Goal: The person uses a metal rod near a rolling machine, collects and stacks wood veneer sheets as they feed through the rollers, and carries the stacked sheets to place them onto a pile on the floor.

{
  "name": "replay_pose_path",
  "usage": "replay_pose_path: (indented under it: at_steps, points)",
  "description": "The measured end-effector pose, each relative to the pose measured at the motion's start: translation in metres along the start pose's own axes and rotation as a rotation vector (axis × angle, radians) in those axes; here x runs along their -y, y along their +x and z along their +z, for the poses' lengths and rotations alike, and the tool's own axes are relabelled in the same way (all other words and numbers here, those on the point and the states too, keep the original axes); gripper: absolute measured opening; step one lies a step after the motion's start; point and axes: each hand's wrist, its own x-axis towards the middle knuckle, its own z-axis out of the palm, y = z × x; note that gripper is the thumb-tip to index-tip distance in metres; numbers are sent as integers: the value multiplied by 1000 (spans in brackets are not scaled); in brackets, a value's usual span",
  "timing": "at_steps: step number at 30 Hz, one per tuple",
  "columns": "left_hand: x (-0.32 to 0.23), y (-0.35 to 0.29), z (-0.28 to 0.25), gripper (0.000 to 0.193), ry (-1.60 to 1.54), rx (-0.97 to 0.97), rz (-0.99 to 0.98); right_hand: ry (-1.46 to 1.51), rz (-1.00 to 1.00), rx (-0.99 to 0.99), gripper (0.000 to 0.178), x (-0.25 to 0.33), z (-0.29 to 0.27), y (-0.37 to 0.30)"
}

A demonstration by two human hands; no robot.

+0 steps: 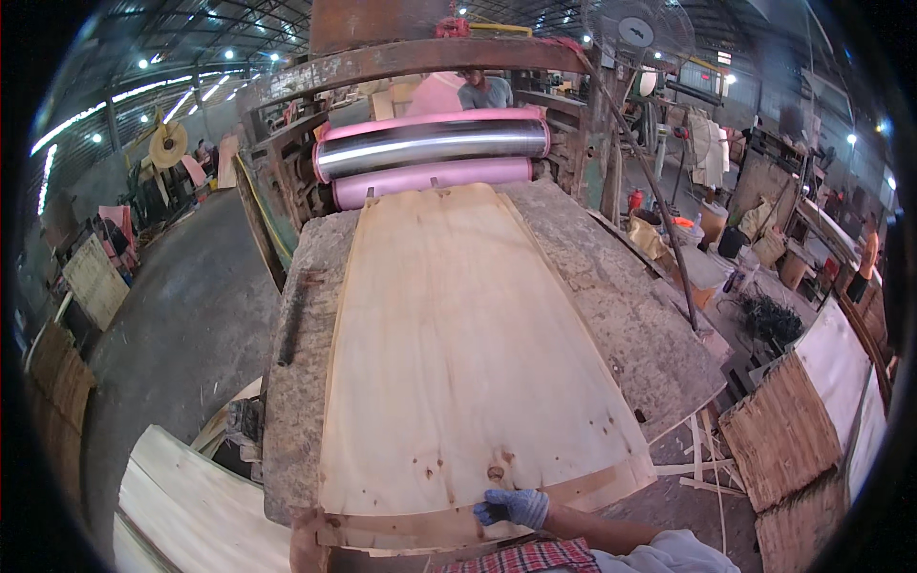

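A long pale wood veneer sheet [463, 353] lies lengthwise on a stack of similar sheets, with knots and small holes near its near end. My right hand [513, 508], in a blue and white knit glove, is at the near edge of this top sheet. Its fingers are curled together on that edge, and the fingertips are partly hidden. Beyond the far end of the sheet stands a roller machine with a shiny metal roller [430, 148] above a pink-coated roller [435, 180]. My left hand is out of view.
The stack rests on a rough, stained table [621, 315]. Veneer piles lie at lower left [191, 497] and right [783, 430]. A slanting metal bar [659, 191] stands right of the machine. A co-worker [485, 91] is behind the rollers; buckets and sacks crowd the right.
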Motion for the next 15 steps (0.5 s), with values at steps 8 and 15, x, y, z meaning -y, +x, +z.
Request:
replay_pose_path:
  at_steps: [8, 15]
  points:
    - [-4, -45, 31, 30, -131, -38, -130, 339, -77, 219, 17, -21, -14, 4]
    - [62, -45, -5, 34, -306, 55, -60, 379, 121, -90, 22, -44, 12, 3]
